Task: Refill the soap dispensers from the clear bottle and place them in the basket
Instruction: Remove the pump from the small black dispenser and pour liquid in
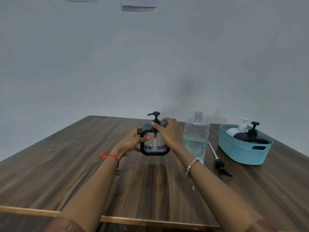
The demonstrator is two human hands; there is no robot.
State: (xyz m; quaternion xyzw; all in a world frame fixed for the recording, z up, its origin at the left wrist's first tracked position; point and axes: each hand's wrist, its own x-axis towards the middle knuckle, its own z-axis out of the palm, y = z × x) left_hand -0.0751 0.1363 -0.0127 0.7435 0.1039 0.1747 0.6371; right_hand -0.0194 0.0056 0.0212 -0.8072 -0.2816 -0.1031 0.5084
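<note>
A square black-framed soap dispenser [154, 146] with a textured clear front stands at the middle of the wooden table [66, 164]. My left hand [132, 143] grips its left side, thumb on the front. My right hand [168, 131] pinches the collar of its black pump [155, 116] at the top. The clear bottle [196, 136], uncapped and about half full of liquid, stands just right of the dispenser. A teal basket [240, 153] at the right holds a white dispenser [240, 127] and a black dispenser [252, 135].
A loose black pump head with a long white tube [217, 160] lies on the table between the clear bottle and the basket. A grey wall rises behind the table, with papers pinned near the top. The table's front edge runs below my forearms.
</note>
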